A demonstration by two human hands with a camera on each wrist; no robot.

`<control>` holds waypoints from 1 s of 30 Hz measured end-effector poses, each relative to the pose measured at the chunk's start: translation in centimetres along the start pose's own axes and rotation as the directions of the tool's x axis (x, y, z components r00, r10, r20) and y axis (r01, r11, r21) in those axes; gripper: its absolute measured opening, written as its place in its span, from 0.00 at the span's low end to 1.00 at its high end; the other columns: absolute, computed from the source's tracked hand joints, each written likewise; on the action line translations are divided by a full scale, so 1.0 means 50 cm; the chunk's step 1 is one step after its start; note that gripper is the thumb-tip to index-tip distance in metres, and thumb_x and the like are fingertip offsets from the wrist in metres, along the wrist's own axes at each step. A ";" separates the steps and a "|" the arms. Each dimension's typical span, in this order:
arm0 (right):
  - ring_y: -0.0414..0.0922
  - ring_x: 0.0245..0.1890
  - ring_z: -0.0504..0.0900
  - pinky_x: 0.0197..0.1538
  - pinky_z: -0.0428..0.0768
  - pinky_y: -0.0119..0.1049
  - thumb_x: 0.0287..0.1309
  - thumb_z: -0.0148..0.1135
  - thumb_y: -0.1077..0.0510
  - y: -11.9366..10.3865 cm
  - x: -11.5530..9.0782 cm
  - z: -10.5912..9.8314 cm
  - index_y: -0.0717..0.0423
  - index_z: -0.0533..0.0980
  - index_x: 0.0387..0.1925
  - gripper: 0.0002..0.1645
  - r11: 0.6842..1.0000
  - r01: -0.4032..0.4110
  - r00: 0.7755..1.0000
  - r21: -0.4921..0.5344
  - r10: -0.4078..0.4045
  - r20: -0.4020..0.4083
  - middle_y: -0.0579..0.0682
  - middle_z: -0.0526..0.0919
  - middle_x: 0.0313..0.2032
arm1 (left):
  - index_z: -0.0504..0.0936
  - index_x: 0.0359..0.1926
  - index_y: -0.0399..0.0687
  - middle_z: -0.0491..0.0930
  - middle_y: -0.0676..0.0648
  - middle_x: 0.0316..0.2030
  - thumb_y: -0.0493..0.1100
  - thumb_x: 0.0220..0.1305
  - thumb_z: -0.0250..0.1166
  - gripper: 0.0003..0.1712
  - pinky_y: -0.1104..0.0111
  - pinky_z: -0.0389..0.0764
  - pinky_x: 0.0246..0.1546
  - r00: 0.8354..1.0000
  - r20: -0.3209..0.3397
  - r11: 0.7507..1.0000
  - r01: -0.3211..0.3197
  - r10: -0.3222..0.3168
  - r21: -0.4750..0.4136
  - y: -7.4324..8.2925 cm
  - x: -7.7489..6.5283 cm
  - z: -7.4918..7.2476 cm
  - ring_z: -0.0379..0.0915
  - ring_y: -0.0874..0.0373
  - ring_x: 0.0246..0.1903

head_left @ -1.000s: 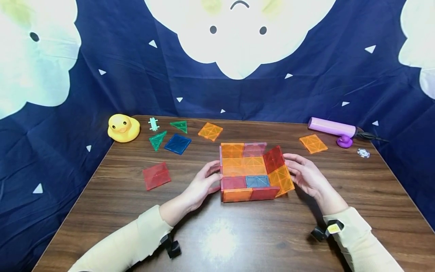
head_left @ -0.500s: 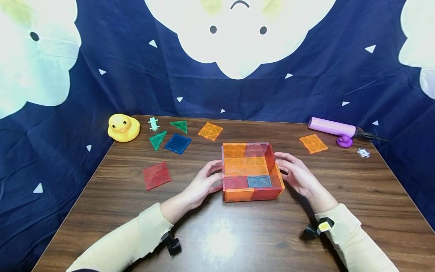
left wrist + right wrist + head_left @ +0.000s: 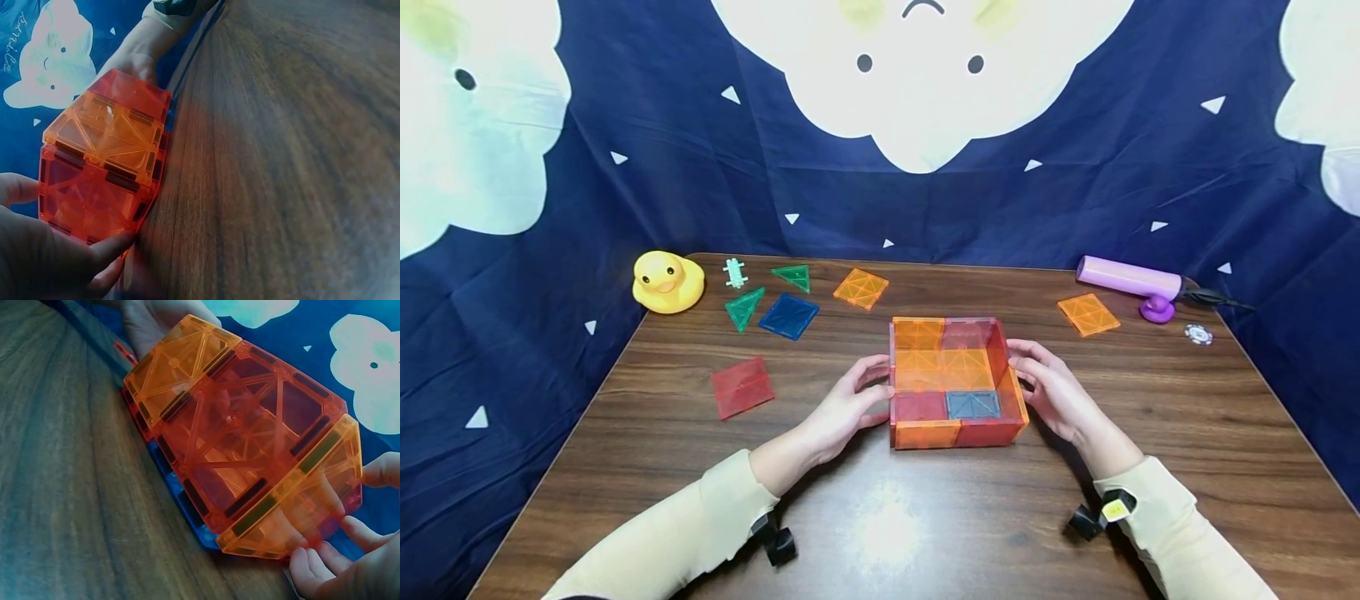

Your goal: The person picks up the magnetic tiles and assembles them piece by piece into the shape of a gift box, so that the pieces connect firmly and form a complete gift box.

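Observation:
A topless box of magnetic tiles (image 3: 958, 434) sits mid-table in the head view, with translucent orange, red and pinkish walls. Orange tiles, a red one and a blue one (image 3: 973, 405) make up its floor. My left hand (image 3: 842, 414) touches the outside of the left wall, its fingers spread and gently bent. Against the outer face of the right wall rest the fingertips of my right hand (image 3: 1060, 396). Up close in the right wrist view, an orange wall tile (image 3: 290, 509) meets those fingertips, and the wall's edges touch at the corner.
Left of the box lie a red tile (image 3: 742, 388), a blue tile (image 3: 788, 317), green triangles (image 3: 744, 310) and an orange tile (image 3: 861, 288). A yellow duck (image 3: 667, 282) stands behind. At right are another orange tile (image 3: 1088, 314), a purple duck (image 3: 1157, 309) and a lilac cylinder (image 3: 1127, 276).
The right wall, which leaned outward, now stands upright against the front and back walls. My right hand has moved left with it; my left hand stays at the left wall.

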State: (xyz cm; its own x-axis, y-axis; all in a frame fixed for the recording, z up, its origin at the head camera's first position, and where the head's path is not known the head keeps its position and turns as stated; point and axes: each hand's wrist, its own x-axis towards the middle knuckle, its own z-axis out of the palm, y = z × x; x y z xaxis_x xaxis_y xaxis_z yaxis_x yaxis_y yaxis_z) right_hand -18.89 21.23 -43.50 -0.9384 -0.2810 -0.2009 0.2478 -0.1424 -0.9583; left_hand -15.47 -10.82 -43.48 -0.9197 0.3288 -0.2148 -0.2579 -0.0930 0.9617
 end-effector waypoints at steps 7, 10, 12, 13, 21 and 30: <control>0.44 0.57 0.72 0.57 0.76 0.37 0.76 0.49 0.57 0.002 -0.004 0.005 0.57 0.66 0.66 0.21 1.000 0.000 1.000 -0.005 0.000 -0.010 0.49 0.72 0.60 | 0.59 0.75 0.42 0.58 0.35 0.73 0.37 0.73 0.58 0.33 0.44 0.71 0.62 1.000 -0.002 1.000 -0.001 0.001 -0.002 -0.003 -0.001 -0.002 0.62 0.38 0.68; 0.44 0.58 0.73 0.57 0.76 0.36 0.76 0.48 0.57 0.005 -0.002 0.006 0.58 0.63 0.68 0.24 1.000 0.004 1.000 -0.001 -0.004 -0.005 0.49 0.72 0.61 | 0.59 0.75 0.41 0.58 0.34 0.73 0.37 0.73 0.58 0.33 0.44 0.71 0.63 1.000 -0.006 1.000 -0.002 0.002 -0.011 -0.004 -0.002 -0.001 0.61 0.38 0.69; 0.44 0.58 0.73 0.57 0.76 0.35 0.76 0.48 0.57 0.007 -0.001 0.005 0.58 0.62 0.70 0.25 1.000 0.012 1.000 -0.005 -0.012 0.006 0.48 0.72 0.61 | 0.59 0.75 0.40 0.58 0.34 0.73 0.37 0.73 0.57 0.33 0.44 0.71 0.62 1.000 -0.011 1.000 -0.003 0.003 -0.013 -0.005 -0.002 0.001 0.61 0.38 0.69; 0.44 0.58 0.73 0.58 0.76 0.35 0.76 0.47 0.57 0.008 0.000 0.003 0.58 0.62 0.70 0.25 1.000 0.021 1.000 -0.004 -0.021 0.015 0.48 0.73 0.61 | 0.59 0.75 0.40 0.58 0.34 0.73 0.37 0.73 0.57 0.33 0.44 0.71 0.62 1.000 -0.014 1.000 -0.005 0.005 -0.014 -0.004 -0.002 0.002 0.61 0.38 0.69; 0.40 0.53 0.79 0.56 0.78 0.33 0.77 0.49 0.61 -0.026 0.024 -0.050 0.53 0.74 0.57 0.14 0.987 0.160 0.984 0.018 -0.158 -0.086 0.43 0.81 0.51 | 0.61 0.73 0.38 0.62 0.33 0.70 0.37 0.74 0.57 0.31 0.44 0.70 0.64 0.998 -0.057 1.000 -0.009 0.009 0.015 0.000 0.004 0.011 0.66 0.39 0.65; 0.69 0.58 0.71 0.60 0.68 0.55 0.65 0.59 0.62 -0.060 0.092 -0.174 0.72 0.68 0.64 0.28 0.525 -0.008 0.819 -0.851 -0.485 -0.308 0.76 0.73 0.57 | 0.57 0.77 0.44 0.61 0.33 0.71 0.38 0.75 0.55 0.33 0.42 0.66 0.65 0.995 -0.074 0.991 -0.051 0.061 0.126 -0.004 0.018 0.013 0.64 0.39 0.66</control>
State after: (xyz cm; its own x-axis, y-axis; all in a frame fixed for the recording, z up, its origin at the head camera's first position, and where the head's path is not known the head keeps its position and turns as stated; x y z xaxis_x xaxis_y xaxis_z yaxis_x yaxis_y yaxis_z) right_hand -26.03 28.62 -43.30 -0.9624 0.1309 0.2379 -0.0667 0.7352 -0.6746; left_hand -16.06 -9.91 -43.75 -0.9531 0.2520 -0.1677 -0.1710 0.0092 0.9852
